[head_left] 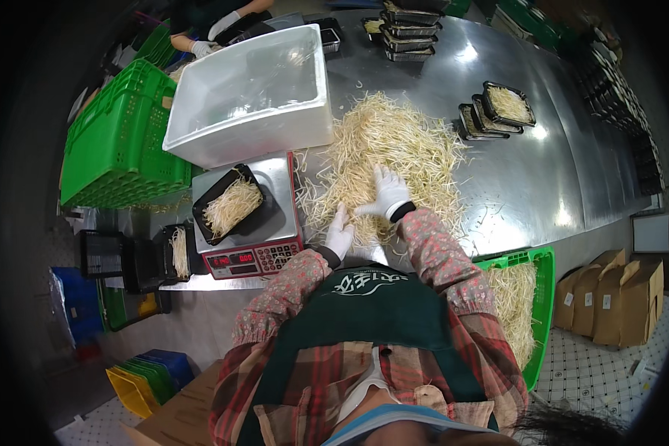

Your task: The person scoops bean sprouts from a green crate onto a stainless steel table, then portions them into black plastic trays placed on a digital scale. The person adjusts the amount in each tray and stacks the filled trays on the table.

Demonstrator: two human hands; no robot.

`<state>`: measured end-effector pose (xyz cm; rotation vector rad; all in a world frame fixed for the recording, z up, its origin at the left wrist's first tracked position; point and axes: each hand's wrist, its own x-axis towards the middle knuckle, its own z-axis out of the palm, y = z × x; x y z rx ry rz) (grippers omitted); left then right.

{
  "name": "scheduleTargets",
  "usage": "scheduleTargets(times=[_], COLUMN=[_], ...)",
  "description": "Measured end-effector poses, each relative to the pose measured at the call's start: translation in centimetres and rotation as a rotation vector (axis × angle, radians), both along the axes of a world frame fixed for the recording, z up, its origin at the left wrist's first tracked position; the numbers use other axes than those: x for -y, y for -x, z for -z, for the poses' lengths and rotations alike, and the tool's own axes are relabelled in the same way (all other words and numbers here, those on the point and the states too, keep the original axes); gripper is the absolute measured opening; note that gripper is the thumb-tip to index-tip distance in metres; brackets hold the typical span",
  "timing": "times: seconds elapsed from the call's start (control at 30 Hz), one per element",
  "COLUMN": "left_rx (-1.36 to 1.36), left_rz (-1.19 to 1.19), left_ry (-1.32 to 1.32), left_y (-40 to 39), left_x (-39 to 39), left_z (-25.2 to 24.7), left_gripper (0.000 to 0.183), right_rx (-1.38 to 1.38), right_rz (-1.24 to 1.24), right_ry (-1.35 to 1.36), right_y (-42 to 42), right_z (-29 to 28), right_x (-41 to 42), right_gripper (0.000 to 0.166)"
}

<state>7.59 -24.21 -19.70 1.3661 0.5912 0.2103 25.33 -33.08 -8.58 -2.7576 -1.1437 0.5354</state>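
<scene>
A large loose pile of bean sprouts point(401, 131) lies on the steel table point(513, 184) in front of me. My left hand point(340, 231), in a white glove, touches the pile's near left edge. Gloved in white too, my right hand point(389, 194) rests on the near part of the pile with its fingers spread. Whether sprouts lie under either palm is hidden. Left of the pile, a black plastic tray of sprouts point(231, 205) sits tilted on the steel pan of a red digital scale point(251, 262).
A white foam box point(251, 139) and green crates point(122, 134) stand at the left. Filled trays point(510, 106) are at the right, more stacked point(410, 33) at the back. A green crate of sprouts point(546, 312) is by my right side. A co-worker's gloved hands point(223, 27) are behind the box.
</scene>
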Motion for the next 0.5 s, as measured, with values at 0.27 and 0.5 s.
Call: scheduleTargets(times=[0.27,0.5], left_rx=[0.101,0.146], left_rz=[0.302,-0.344], left_ry=[-0.066,-0.926], left_y=[4.4,12.0], left_x=[-1.4,-11.2], left_z=[-6.1,-19.2], left_gripper=[0.061,0.042], right_rx=[0.14,0.088], right_rz=[0.056,0.007], right_ry=[-0.231,-0.31], right_y=[0.7,0.4], right_z=[3.5,2.4], right_x=[0.3,1.4], right_gripper=[0.108,0.103])
